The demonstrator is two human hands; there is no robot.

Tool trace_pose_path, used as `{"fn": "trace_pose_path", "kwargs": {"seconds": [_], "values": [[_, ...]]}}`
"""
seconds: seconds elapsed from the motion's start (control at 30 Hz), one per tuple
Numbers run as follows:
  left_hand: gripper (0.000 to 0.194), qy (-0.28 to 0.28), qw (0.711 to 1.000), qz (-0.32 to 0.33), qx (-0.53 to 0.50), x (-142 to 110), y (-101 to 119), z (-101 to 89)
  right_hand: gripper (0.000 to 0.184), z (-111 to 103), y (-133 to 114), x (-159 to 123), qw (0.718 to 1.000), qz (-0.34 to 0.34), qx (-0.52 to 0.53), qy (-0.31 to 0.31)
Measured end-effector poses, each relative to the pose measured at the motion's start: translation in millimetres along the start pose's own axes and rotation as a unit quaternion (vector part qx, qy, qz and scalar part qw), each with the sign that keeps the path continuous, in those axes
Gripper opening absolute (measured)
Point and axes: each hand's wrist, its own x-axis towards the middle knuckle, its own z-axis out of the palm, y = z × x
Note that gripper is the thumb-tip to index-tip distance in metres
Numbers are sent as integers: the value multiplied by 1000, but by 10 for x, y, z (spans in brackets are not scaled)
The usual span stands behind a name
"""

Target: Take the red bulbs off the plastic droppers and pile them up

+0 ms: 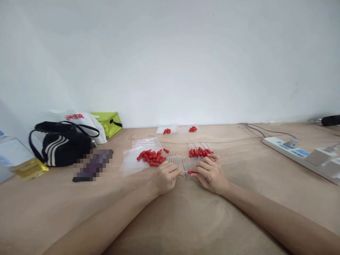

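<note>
My left hand (166, 176) is closed in a pinch on a thin, clear dropper tube. My right hand (211, 173) pinches a red rubber dropper bulb (191, 172), which meets the tube's end between the hands. How far the tube sits inside the bulb I cannot tell. Under and behind the fingers lies a row of bare clear tubes (183, 163). Just behind my right hand, several tubes with red bulbs on their ends (199, 151) lie side by side. Left of my left hand is a pile of loose red bulbs (151, 156) on clear plastic bags (130, 164).
Two small bags with red bulbs (166, 131) lie near the wall. At left are a black bag (66, 145), a lime-green bag (111, 124), a white plastic bag (92, 124), a pixelated dark object (94, 164) and a yellow item (30, 169). A white power strip (278, 145) with cables lies at right.
</note>
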Motion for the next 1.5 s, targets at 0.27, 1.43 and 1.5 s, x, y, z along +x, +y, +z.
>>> {"fn": "trace_pose_path", "kwargs": {"seconds": [0.27,1.43,1.5], "values": [[23,8,1000,18,-13,5,19,-1,25,-31,5,7,999,-31,26,-31],[29,-50,973,-214,-69,-113,-115,4,24,-114,509,-254,972,206,-114,-20],[34,-61,971,-217,-83,-109,-97,-25,24,-105,515,-252,972,204,-114,-15]]}}
